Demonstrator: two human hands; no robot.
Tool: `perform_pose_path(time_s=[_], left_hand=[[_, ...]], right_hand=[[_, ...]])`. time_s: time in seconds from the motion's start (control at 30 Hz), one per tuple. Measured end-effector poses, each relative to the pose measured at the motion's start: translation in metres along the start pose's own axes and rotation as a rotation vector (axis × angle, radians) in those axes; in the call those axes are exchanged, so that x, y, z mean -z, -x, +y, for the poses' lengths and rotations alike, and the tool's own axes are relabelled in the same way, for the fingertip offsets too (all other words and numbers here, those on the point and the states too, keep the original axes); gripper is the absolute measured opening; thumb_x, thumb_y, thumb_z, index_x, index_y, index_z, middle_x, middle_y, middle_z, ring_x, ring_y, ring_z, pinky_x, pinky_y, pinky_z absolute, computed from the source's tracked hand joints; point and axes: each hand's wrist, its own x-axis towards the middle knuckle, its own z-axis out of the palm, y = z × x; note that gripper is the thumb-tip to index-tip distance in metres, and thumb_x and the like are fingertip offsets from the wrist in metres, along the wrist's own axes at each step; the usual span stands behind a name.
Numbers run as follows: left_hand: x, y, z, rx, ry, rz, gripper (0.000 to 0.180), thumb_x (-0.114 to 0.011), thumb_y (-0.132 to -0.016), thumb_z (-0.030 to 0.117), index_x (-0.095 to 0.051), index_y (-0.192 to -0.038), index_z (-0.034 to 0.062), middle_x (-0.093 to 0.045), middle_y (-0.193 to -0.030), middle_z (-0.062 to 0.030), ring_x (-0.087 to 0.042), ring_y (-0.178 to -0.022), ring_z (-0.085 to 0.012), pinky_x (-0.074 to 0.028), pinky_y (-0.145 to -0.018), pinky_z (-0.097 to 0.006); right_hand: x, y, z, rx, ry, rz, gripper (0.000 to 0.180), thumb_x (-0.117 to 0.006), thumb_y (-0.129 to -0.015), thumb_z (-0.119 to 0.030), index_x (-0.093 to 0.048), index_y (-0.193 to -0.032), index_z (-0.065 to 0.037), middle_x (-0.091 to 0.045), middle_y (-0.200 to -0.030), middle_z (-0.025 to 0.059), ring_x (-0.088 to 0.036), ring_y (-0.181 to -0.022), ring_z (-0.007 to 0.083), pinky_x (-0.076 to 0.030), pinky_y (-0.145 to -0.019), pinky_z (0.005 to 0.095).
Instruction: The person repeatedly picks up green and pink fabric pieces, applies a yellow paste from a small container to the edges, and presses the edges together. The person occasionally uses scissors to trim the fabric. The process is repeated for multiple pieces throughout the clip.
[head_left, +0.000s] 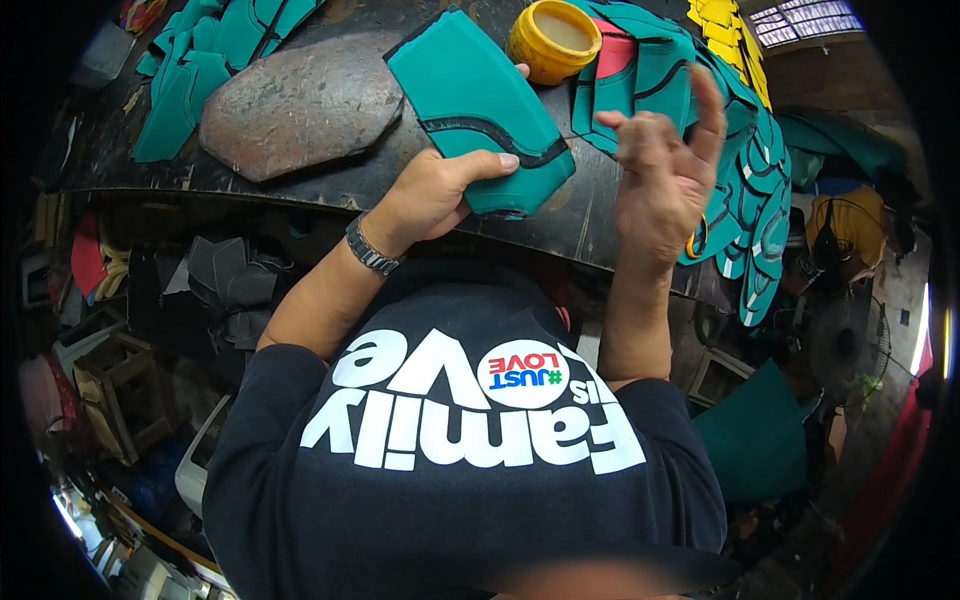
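My left hand [425, 197] grips a teal sheet piece [490, 85] by its near end, thumb on top and the other fingers underneath. A black wavy strip crosses that piece, and dark edging runs along its far end. To its right my right hand [665, 170] is raised with thumb and index finger stretched apart, slightly blurred, and nothing shows in it. Just beyond the held piece stands a yellow tub [553, 42] with pale, cloudy contents. Behind my right hand lies a spread of overlapping teal pieces [735, 150], some with black strips.
On the dark table [330, 195], a worn stone-like slab [300, 105] lies left of the held piece. More teal pieces [215, 65] are heaped at the far left, and yellow pieces [735, 45] at the far right. Below the table's right side is a green sheet [755, 435].
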Motion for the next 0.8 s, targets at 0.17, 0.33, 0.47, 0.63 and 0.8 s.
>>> perform_pose_path(time_s=[0.17,0.33,0.47,0.63,0.8], left_hand=[[0.004,-0.003,0.003,0.059,0.074,-0.043,0.08,-0.058,-0.087,-0.003,-0.019,-0.156,0.0056,-0.04,-0.15,-0.0138,-0.052,-0.131,-0.0319,-0.049,-0.106,-0.045],[0.001,0.0,0.003,0.034,0.095,-0.037,0.08,-0.056,-0.087,-0.006,-0.02,-0.157,0.011,-0.045,-0.144,-0.0058,-0.05,-0.128,-0.0165,-0.047,-0.107,-0.035],[-0.001,0.001,0.003,0.018,0.031,-0.014,0.079,-0.056,-0.087,-0.004,-0.02,-0.156,0.0067,-0.041,-0.15,-0.0103,-0.05,-0.13,-0.0201,-0.047,-0.107,-0.038],[-0.001,0.0,0.004,0.022,-0.002,-0.013,0.077,-0.056,-0.088,-0.002,-0.02,-0.156,0.0047,-0.041,-0.15,-0.0124,-0.051,-0.131,-0.0218,-0.048,-0.107,-0.039],[0.002,0.0,0.002,0.043,0.046,-0.027,0.075,-0.057,-0.091,-0.002,-0.024,-0.157,0.0103,-0.044,-0.147,-0.0069,-0.049,-0.13,-0.0164,-0.046,-0.108,-0.035]], right_hand=[[0.007,0.011,0.006,-0.151,-0.13,0.183,0.052,-0.05,-0.101,-0.009,-0.033,-0.15,-0.008,-0.061,-0.113,0.0128,-0.06,-0.095,0.0189,-0.048,-0.096,0.0382],[0.003,0.037,0.024,-0.114,0.612,0.029,0.031,-0.056,-0.093,0.004,-0.068,-0.12,-0.006,-0.055,-0.125,0.0115,-0.055,-0.113,0.022,-0.046,-0.097,0.0326],[0.001,0.038,0.025,0.07,0.772,0.032,0.034,-0.063,-0.085,0.008,-0.075,-0.111,-0.01,-0.055,-0.126,0.0117,-0.053,-0.117,0.025,-0.043,-0.099,0.0359],[0.002,0.03,0.019,0.326,1.024,-0.057,0.042,-0.072,-0.074,0.006,-0.078,-0.107,-0.02,-0.057,-0.127,0.0101,-0.05,-0.12,0.0277,-0.04,-0.1,0.0389],[0.005,0.026,0.017,0.511,1.243,-0.144,0.045,-0.074,-0.071,0.004,-0.079,-0.102,-0.028,-0.059,-0.127,0.0067,-0.049,-0.12,0.0272,-0.039,-0.101,0.0413]])
